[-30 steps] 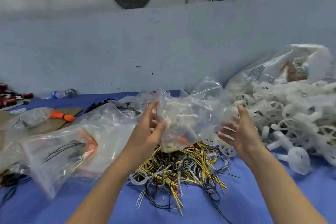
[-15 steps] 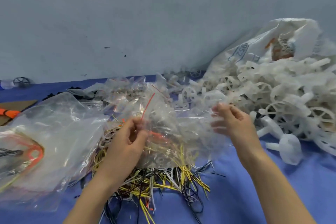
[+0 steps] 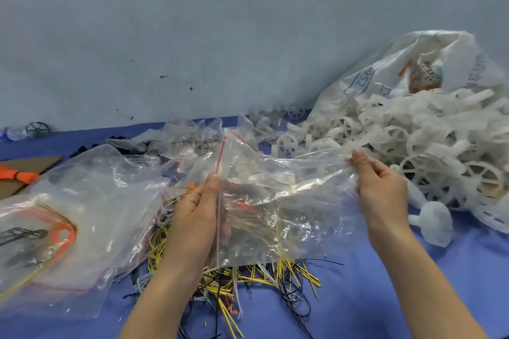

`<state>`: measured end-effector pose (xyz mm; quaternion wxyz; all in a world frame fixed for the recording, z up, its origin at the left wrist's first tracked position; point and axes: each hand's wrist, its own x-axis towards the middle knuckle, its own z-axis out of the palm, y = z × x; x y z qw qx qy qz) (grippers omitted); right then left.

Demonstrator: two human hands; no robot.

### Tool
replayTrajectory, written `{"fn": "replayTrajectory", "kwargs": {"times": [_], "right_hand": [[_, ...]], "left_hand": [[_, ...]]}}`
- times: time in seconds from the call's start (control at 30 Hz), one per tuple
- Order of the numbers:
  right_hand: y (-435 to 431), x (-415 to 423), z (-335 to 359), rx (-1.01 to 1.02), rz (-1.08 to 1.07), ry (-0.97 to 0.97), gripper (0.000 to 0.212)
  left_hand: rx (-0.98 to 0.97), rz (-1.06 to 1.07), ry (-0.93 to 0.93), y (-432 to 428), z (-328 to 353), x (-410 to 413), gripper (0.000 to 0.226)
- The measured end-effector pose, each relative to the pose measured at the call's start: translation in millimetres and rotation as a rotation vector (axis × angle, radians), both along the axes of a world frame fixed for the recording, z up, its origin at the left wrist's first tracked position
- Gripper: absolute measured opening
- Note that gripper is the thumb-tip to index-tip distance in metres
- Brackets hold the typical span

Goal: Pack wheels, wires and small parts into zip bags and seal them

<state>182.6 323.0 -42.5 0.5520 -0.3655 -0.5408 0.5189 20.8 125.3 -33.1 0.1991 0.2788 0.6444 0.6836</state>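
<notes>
1. Since half a second back, the zip bag (image 3: 278, 201) has been pulled out wide between the two hands, where before it hung crumpled; the view has dropped a touch too.
2. Writing first: the white sack (image 3: 429, 69) at the right rear carries blue print, "952" readable inside a box outline, more blue letters near its right edge too small to read, and an orange-brown label with script I cannot make out.
3. The bag itself is clear, wrinkled, shiny, with a thin red zip line (image 3: 221, 157) running up at its left edge. What it holds I cannot tell; yellow wires show through the film.
4. Left hand (image 3: 197, 215) grips the bag's left edge, thumb on top along the seam, fingers curled behind.
5. Right hand (image 3: 381, 187) pinches the bag's right edge between thumb and fingertips, the rest of the fingers curled.
6. The bag hangs above a tangle of yellow, black and white wires (image 3: 248, 281) on the blue cloth (image 3: 358, 311).
7. To the right, spilling from the sack, lies a pile of white spoked wheels (image 3: 429, 162), just beside the right hand.
8. To the left lie more clear bags (image 3: 91, 206); the nearest holds an orange loop (image 3: 62, 237) and black wires.
9. Far left: cardboard (image 3: 38, 165) with an orange bundle (image 3: 19, 175), and one dark wheel (image 3: 38, 129) by the wall.
</notes>
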Motion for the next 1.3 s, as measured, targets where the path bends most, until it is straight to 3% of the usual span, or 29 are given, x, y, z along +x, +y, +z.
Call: {"fn": "replayTrajectory", "kwargs": {"times": [0.13, 0.27, 0.33, 0.4, 0.47, 0.6, 0.73, 0.9, 1.03, 1.13, 1.2, 1.3], "right_hand": [[11, 18, -2, -0.033, -0.026, -0.112, 0.044], [18, 35, -7, 0.036, -0.095, -0.291, 0.054], [19, 39, -13, 0.101, -0.199, -0.402, 0.039], [16, 38, -20, 0.155, -0.305, -0.548, 0.045], [5, 31, -18, 0.302, -0.347, -0.577, 0.040], [-32, 8, -2, 0.586, -0.090, -0.557, 0.023], [-61, -10, -10, 0.445, 0.215, -0.687, 0.045], [-61, -10, -17, 0.142, 0.315, -0.487, 0.026], [-57, -5, -12, 0.044, 0.386, -0.327, 0.009], [-57, 0, -11, -0.016, 0.412, -0.302, 0.013], [-55, 4, -8, -0.065, 0.425, -0.234, 0.017], [-51, 11, 1, -0.188, 0.463, -0.033, 0.017]], "left_hand": [[-0.033, -0.193, -0.182, 4, 0, 2, 0.034], [-0.063, -0.353, -0.139, 10, -5, 10, 0.033], [-0.071, -0.355, -0.118, 13, -7, 16, 0.026], [-0.091, -0.297, -0.108, 18, -11, 25, 0.022], [-0.123, -0.221, -0.103, 25, -17, 33, 0.020], [-0.161, -0.143, -0.011, 40, -25, 44, 0.019], [-0.136, -0.157, 0.039, 50, -27, 51, 0.024], [-0.094, -0.225, 0.062, 55, -25, 60, 0.011], [-0.041, -0.267, -0.101, 55, -26, 63, 0.015], [-0.016, -0.237, -0.182, 56, -27, 61, 0.013], [-0.024, -0.148, -0.081, 56, -29, 57, 0.009], [-0.117, 0.059, 0.307, 53, -34, 50, 0.009]]}}
